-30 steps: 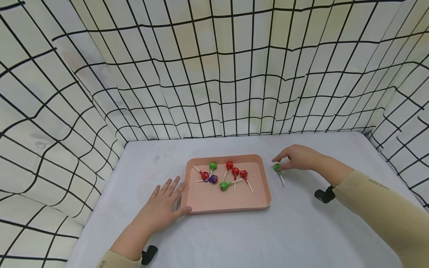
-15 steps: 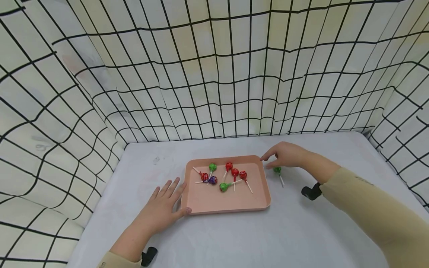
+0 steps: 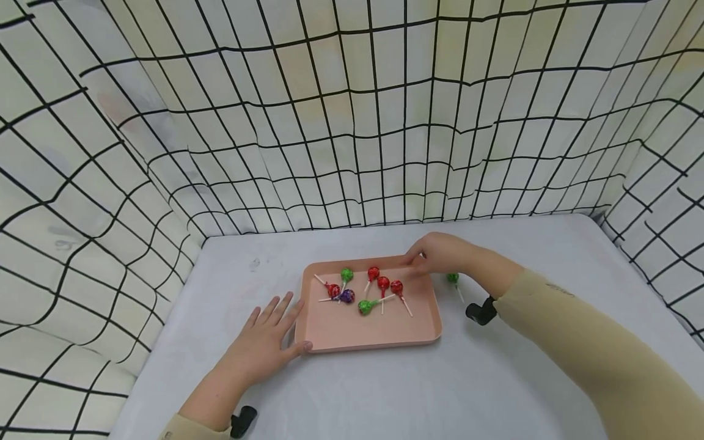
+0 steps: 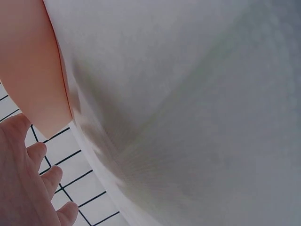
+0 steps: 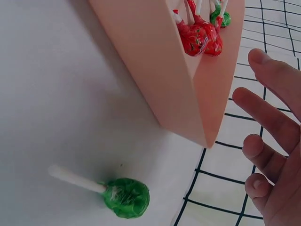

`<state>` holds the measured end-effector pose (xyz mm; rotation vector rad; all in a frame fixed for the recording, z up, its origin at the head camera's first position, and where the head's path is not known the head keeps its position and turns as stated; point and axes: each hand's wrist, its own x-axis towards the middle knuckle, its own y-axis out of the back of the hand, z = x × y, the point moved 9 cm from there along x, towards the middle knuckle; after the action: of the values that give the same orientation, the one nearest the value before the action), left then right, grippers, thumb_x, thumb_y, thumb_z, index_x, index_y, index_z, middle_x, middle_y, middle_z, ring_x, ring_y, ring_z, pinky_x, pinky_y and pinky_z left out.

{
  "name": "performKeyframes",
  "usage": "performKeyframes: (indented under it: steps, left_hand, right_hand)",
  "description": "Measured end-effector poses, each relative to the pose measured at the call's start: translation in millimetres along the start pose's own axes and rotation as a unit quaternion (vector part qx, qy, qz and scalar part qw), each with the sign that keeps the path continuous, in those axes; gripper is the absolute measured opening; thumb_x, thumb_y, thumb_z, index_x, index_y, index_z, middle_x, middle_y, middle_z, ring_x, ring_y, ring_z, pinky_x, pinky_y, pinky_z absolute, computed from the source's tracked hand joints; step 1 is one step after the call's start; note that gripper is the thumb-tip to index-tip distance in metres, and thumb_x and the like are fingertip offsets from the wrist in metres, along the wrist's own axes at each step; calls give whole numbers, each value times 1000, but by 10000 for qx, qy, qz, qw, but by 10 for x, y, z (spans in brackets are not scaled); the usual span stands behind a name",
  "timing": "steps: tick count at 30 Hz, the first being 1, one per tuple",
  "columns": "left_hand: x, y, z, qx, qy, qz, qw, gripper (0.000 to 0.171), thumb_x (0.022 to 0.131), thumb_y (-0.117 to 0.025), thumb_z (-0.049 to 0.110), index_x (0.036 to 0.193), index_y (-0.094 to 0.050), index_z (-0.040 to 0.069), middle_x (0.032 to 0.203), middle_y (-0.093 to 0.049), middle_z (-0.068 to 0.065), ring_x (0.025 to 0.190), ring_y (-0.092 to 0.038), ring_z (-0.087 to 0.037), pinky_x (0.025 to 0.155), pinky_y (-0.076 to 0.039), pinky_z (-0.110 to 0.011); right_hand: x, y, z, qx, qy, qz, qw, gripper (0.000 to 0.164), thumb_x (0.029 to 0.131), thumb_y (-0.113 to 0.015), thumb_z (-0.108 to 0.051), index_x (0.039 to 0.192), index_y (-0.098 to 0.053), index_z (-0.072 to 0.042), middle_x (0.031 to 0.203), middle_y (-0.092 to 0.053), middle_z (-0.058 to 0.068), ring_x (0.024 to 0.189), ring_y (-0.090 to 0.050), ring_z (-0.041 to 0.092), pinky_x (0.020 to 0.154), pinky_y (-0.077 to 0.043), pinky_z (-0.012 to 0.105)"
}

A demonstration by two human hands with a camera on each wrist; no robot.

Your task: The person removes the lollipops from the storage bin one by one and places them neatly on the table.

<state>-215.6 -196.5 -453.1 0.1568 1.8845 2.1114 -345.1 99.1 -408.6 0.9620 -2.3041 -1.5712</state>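
A shallow pink tray (image 3: 379, 336) lies on the table, with several wrapped lollipops grouped towards its back. Among them are a purple lollipop (image 3: 347, 296), a green lollipop (image 3: 365, 307) and a red lollipop (image 3: 396, 286). My left hand (image 3: 263, 339) lies with spread fingers at the tray's left edge, the thumb right at its front left corner. Over the back right corner my right hand (image 3: 442, 253) reaches in, loosely bent fingers holding nothing. Beneath its wrist, outside the tray, another green lollipop (image 5: 127, 197) rests on the table, partly hidden in the head view.
The table (image 3: 352, 397) has a white cover. Behind it and at both sides rise white sheets with a black grid net (image 3: 385, 122). A black wrist camera (image 3: 481, 310) sits under the right wrist, another black camera (image 3: 244, 421) under the left.
My right hand has left the green lollipop on the table and moved left, over the tray's back right corner. My left hand stays at the tray's left edge.
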Motion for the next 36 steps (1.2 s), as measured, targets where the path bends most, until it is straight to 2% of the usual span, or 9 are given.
performKeyframes:
  steps: [9,14,21,30,36]
  left_hand:
    - [7,-6,-13,-2,21,-5,10000,89,88,-57,67,158,-27,20,165,-17,-9,150,-15,-37,117,-11,-64]
    - [1,-1,-20,3,18,16,10000,89,88,-57,68,158,-27,21,165,-18,-8,150,-15,-36,117,-11,-64]
    - [5,-11,-24,22,-20,22,10000,89,88,-55,70,158,-28,21,165,-17,-8,150,-15,-36,117,-12,-64]
    - [8,-12,-9,-18,2,-21,10000,89,89,-55,69,158,-27,21,165,-17,-8,150,-15,-36,117,-12,-64]
    - [7,-9,0,-20,7,-11,10000,89,89,-56,67,158,-27,20,165,-18,-8,150,-15,-36,117,-12,-64]
  right_hand:
    - [101,-85,-91,50,111,-180,9998,28,89,-75,-31,115,-77,-22,110,-72,-7,94,-61,13,88,-52,36]
    - [175,-219,-109,31,125,-438,9990,24,90,-75,-31,113,-77,-25,104,-72,-11,94,-61,10,86,-52,33]
    - [238,-352,-146,-179,29,-633,9978,21,88,-76,-26,109,-79,-28,105,-71,-12,99,-60,11,93,-51,35]
    - [295,-484,-154,-430,168,-845,9954,22,86,-78,-27,108,-79,-29,100,-69,-15,93,-58,8,85,-52,27]
    - [322,-518,-188,-673,375,-879,9931,22,87,-78,-28,109,-78,-28,99,-70,-15,91,-58,6,87,-51,27]
